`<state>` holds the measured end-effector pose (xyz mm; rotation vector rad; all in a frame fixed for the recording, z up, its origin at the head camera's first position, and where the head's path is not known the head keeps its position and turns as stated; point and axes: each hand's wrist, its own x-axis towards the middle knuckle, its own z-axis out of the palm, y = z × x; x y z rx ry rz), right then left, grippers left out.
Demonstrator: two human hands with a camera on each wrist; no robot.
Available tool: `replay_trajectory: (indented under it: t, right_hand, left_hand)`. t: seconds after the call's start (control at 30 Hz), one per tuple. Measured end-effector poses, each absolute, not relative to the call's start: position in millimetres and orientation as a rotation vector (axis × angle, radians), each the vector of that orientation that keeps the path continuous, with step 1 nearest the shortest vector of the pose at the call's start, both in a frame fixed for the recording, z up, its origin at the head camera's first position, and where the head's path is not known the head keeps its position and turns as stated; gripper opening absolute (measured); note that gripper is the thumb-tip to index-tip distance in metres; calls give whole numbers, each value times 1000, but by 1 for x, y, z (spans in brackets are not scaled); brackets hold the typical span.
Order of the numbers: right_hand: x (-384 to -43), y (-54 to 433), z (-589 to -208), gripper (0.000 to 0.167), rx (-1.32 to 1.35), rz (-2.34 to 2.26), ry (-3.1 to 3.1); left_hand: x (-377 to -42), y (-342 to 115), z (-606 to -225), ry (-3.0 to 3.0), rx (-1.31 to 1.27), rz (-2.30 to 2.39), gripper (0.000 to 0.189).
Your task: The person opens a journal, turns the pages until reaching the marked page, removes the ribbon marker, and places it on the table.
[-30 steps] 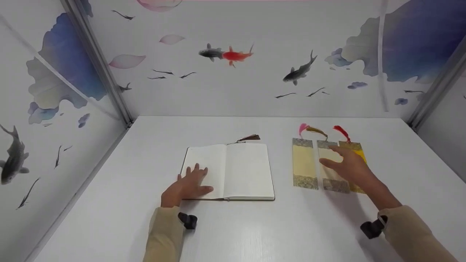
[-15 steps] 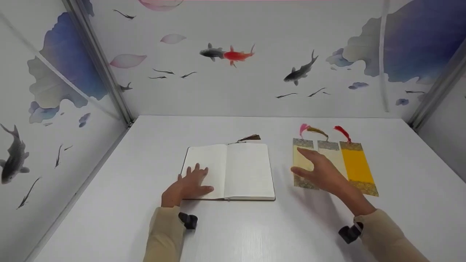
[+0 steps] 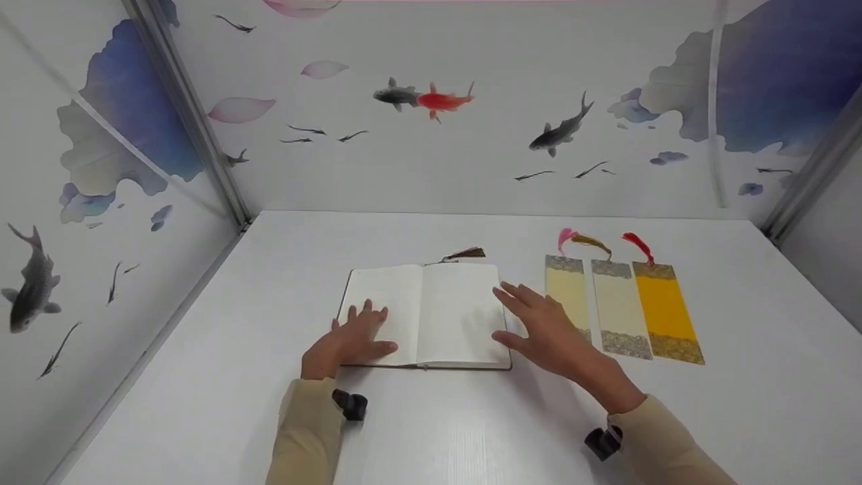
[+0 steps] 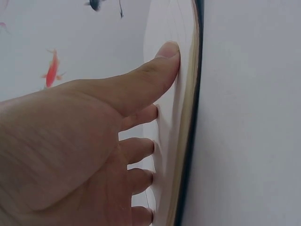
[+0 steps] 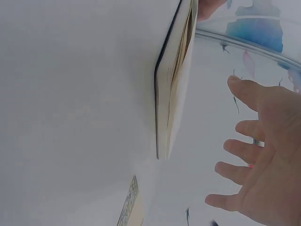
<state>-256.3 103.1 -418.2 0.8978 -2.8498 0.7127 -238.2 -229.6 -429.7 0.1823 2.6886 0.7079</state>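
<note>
An open notebook (image 3: 461, 310) with blank pages lies on the white table, a dark tassel (image 3: 466, 254) sticking out past its top edge. My left hand (image 3: 353, 342) rests spread on the left page; in the left wrist view its thumb and fingertips press the paper (image 4: 171, 108). My right hand (image 3: 542, 330) is raised with fingers spread, its fingertips over the notebook's right edge. The right wrist view shows that hand (image 5: 268, 150) holding nothing, apart from the notebook (image 5: 169, 99).
Right of the notebook lie three tasselled bookmarks: a pale yellow one (image 3: 564, 289) partly hidden by the right hand, a cream one (image 3: 621, 306) and a bright yellow one (image 3: 665, 306). White panels printed with fish (image 3: 441, 101) enclose the table's back and sides.
My right hand has moved left from above the bookmarks to the notebook's right edge, uncovering the cream and bright yellow bookmarks. The left hand stays on the page.
</note>
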Motion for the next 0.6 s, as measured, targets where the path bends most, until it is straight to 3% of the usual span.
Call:
replay_trajectory:
  t: [0.6]
  right_hand:
    - [-260, 67, -426, 75, 995, 754, -3127]
  left_hand:
    - [-240, -225, -431, 2705, 157, 700, 78]
